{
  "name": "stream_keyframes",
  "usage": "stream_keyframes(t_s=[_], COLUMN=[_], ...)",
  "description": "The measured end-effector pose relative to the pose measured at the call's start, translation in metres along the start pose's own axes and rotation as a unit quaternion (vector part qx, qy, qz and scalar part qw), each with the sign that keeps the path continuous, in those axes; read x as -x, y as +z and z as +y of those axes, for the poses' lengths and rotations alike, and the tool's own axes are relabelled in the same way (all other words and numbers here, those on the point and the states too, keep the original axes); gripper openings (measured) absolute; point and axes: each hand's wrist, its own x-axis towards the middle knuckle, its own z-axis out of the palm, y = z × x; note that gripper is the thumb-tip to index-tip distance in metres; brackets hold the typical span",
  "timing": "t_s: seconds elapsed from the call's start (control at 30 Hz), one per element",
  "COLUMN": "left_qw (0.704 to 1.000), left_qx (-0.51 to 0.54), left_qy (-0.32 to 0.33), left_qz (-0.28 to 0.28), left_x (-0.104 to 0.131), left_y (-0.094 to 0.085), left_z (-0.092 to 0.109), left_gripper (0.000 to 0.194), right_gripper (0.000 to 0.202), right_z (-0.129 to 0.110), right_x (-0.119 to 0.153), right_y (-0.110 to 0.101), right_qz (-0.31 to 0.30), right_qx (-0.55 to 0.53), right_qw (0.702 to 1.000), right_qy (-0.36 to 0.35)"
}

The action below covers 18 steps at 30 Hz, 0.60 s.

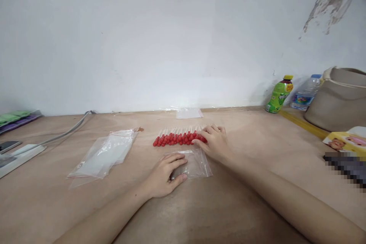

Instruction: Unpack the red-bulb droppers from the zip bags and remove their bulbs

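A row of thin pale sticks with red bulbous tips lies on the wooden table, red ends toward me. My right hand is at the right end of this row, its thumb in front and its fingers curled over the sticks there; the fingers partly hide what they grip. In front of the row lies a clear zip bag, flat. My left hand rests on the left part of that bag, fingers stretched out and apart, holding nothing.
More clear bags lie left; another bag is by the wall. A power strip with a cable and a phone sit far left. Right stand a green bottle, a water bottle and a beige bucket.
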Motion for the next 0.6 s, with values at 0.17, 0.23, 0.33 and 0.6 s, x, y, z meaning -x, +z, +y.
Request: stream_keyframes(t_s=[0.17,0.23,0.33,0.6], left_qw=[1.0,1.0,0.999,0.993], left_qx=[-0.004,-0.012,-0.016,0.056], left_qy=[-0.017,-0.023,-0.026,-0.081], left_qz=[-0.009,-0.012,-0.011,0.064], left_x=[0.0,-0.001,-0.001,-0.004], left_y=[-0.001,-0.003,-0.005,-0.003], left_z=[0.002,0.004,0.006,-0.001], left_gripper=[0.042,0.044,0.041,0.026], right_gripper=[0.026,0.027,0.026,0.019], right_z=[0.01,0.013,0.016,0.016], right_x=[0.042,0.055,0.065,0.065], right_y=[-0.021,-0.024,-0.024,-0.023], right_qz=[-0.083,-0.146,-0.193,-0.177], right_qx=[-0.175,-0.213,-0.238,-0.275], right_qw=[0.972,0.954,0.941,0.934], right_qy=[-0.132,-0.153,-0.142,-0.141])
